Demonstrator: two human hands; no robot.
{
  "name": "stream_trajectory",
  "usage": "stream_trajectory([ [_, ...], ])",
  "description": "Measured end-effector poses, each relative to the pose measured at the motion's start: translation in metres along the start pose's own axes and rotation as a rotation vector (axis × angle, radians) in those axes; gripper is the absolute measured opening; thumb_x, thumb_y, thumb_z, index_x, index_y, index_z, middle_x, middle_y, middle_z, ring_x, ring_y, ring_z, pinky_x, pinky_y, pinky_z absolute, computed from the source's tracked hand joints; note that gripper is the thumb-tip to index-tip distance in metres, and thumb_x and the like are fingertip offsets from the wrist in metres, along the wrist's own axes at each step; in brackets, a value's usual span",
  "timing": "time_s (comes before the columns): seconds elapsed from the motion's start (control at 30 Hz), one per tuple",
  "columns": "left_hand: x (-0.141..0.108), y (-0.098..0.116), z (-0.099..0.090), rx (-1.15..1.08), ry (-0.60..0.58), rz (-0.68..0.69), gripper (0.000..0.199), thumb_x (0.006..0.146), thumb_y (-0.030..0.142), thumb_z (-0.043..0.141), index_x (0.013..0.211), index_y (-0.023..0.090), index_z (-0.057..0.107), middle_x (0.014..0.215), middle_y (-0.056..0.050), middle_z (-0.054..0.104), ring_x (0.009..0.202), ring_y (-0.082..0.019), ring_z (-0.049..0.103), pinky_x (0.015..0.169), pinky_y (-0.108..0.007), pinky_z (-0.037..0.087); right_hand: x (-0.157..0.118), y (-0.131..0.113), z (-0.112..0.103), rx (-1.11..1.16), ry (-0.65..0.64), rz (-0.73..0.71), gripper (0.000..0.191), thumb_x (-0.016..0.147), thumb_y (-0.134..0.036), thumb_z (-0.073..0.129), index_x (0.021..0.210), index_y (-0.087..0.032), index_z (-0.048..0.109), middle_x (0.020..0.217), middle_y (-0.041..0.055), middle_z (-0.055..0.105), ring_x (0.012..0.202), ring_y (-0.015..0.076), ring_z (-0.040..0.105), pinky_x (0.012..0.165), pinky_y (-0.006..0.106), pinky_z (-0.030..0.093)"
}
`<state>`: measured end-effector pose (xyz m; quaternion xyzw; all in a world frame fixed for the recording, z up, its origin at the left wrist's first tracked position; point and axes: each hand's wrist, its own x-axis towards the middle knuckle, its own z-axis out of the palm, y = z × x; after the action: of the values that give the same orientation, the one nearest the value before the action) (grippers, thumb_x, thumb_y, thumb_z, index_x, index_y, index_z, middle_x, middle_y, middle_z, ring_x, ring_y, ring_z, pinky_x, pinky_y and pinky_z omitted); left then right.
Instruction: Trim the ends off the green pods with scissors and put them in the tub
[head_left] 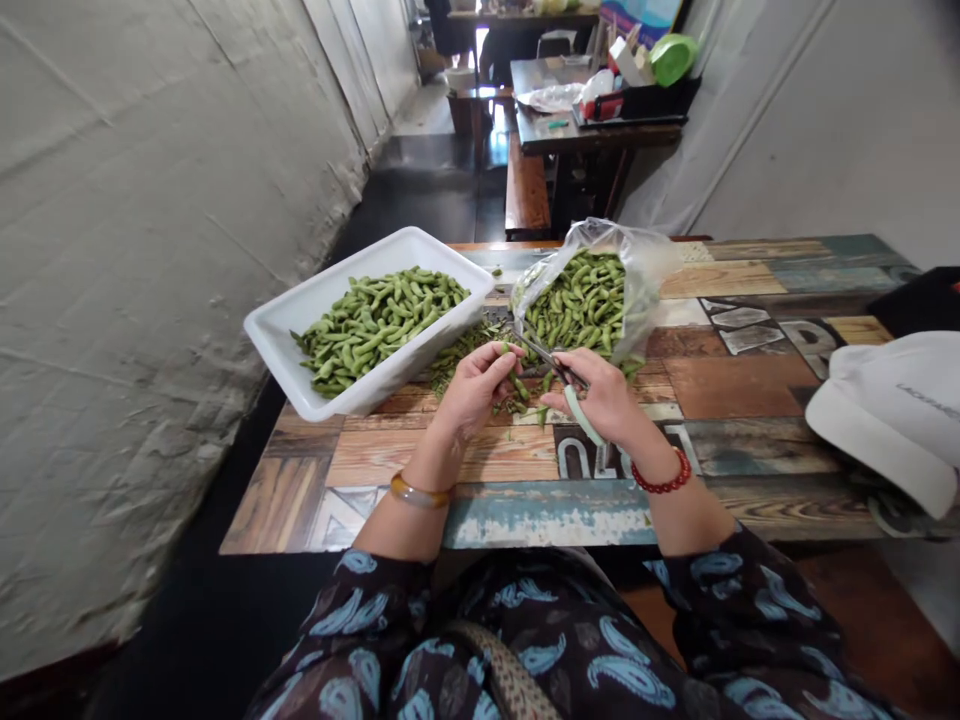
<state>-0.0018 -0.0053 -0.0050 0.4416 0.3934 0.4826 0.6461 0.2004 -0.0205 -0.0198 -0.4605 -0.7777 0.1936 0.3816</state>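
Observation:
My left hand (480, 385) pinches a green pod (517, 383) between thumb and fingertips over the table. In my right hand (598, 392) is a pair of scissors (575, 408) with pale green handles, its blades pointing up and left, close to the pod. A white tub (281, 368) on the left holds a heap of green pods (382, 320). Behind my hands, a clear plastic bag (646, 275) lies open towards me with more pods (577, 300) inside. Small trimmings (472, 350) are scattered between tub and bag.
The wood-patterned table (750, 388) extends to the right, where a white cap (892, 410) rests near its edge. A pale wall (150, 250) runs along the left. Farther back stand a bench (526, 190) and another table (544, 125) with a tray of items.

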Motion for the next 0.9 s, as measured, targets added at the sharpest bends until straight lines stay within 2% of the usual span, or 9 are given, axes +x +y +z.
stream_trajectory([
  [0.07,-0.0001,-0.0018,-0.0006,0.052,0.002,0.039,0.028,0.074,0.041,0.076,0.085,0.015,0.07,0.071,0.001,0.061,0.05,-0.004,0.042,0.046,-0.018,0.031,-0.0019,-0.002,0.0017,-0.018,-0.02,-0.038,0.046,0.078,-0.039,0.077,0.119,-0.021,0.064,0.109,0.0104,0.065,0.096,0.026,0.064,0.084,0.04,0.055],
  [0.17,0.0001,-0.0049,-0.0011,0.147,-0.023,0.139,0.025,0.075,0.039,0.076,0.083,0.015,0.073,0.078,-0.002,0.068,0.069,-0.012,0.058,0.065,-0.022,0.046,-0.0037,-0.0044,0.0026,-0.021,-0.048,-0.079,0.049,0.079,-0.037,0.077,0.123,-0.022,0.061,0.112,0.0109,0.064,0.097,0.0263,0.064,0.083,0.041,0.056],
  [0.23,-0.0002,-0.0058,-0.0007,0.205,-0.034,0.183,0.023,0.076,0.037,0.076,0.084,0.016,0.075,0.084,-0.004,0.071,0.081,-0.016,0.063,0.078,-0.026,0.049,-0.0042,-0.0048,0.0029,-0.017,-0.059,-0.095,0.051,0.079,-0.036,0.077,0.125,-0.022,0.06,0.112,0.0109,0.063,0.096,0.0261,0.064,0.083,0.04,0.056],
  [0.3,-0.0012,-0.0052,0.0003,0.256,-0.037,0.19,0.021,0.077,0.036,0.075,0.085,0.016,0.076,0.087,-0.004,0.073,0.084,-0.017,0.064,0.083,-0.028,0.05,-0.004,-0.0043,0.0032,-0.01,-0.063,-0.104,0.052,0.079,-0.036,0.077,0.126,-0.022,0.059,0.111,0.0108,0.063,0.095,0.0256,0.063,0.082,0.04,0.056],
  [0.47,-0.004,-0.0016,0.0033,0.294,-0.051,0.194,0.019,0.078,0.034,0.073,0.086,0.016,0.077,0.087,-0.005,0.074,0.085,-0.018,0.065,0.085,-0.03,0.05,-0.0036,-0.0026,0.0047,0.015,-0.066,-0.103,0.048,0.079,-0.036,0.077,0.122,-0.022,0.06,0.107,0.0094,0.062,0.082,0.021,0.061,0.073,0.036,0.056],
  [0.6,-0.0049,-0.0018,0.0035,0.304,-0.036,0.194,0.018,0.077,0.033,0.074,0.084,0.017,0.077,0.086,-0.004,0.074,0.084,-0.017,0.065,0.084,-0.029,0.051,-0.0039,-0.0036,0.0061,0.004,-0.066,-0.119,0.046,0.08,-0.039,0.075,0.121,-0.022,0.061,0.102,0.0083,0.063,0.077,0.0197,0.059,0.072,0.035,0.055],
  [0.9,-0.0039,-0.0049,-0.0001,0.358,-0.024,0.215,0.018,0.078,0.033,0.073,0.086,0.018,0.077,0.086,-0.003,0.074,0.083,-0.017,0.065,0.083,-0.028,0.049,-0.0029,0.0034,0.0096,-0.027,-0.058,-0.165,0.04,0.083,-0.039,0.073,0.117,-0.022,0.062,0.101,0.0096,0.066,0.092,0.0262,0.064,0.081,0.04,0.054],
])
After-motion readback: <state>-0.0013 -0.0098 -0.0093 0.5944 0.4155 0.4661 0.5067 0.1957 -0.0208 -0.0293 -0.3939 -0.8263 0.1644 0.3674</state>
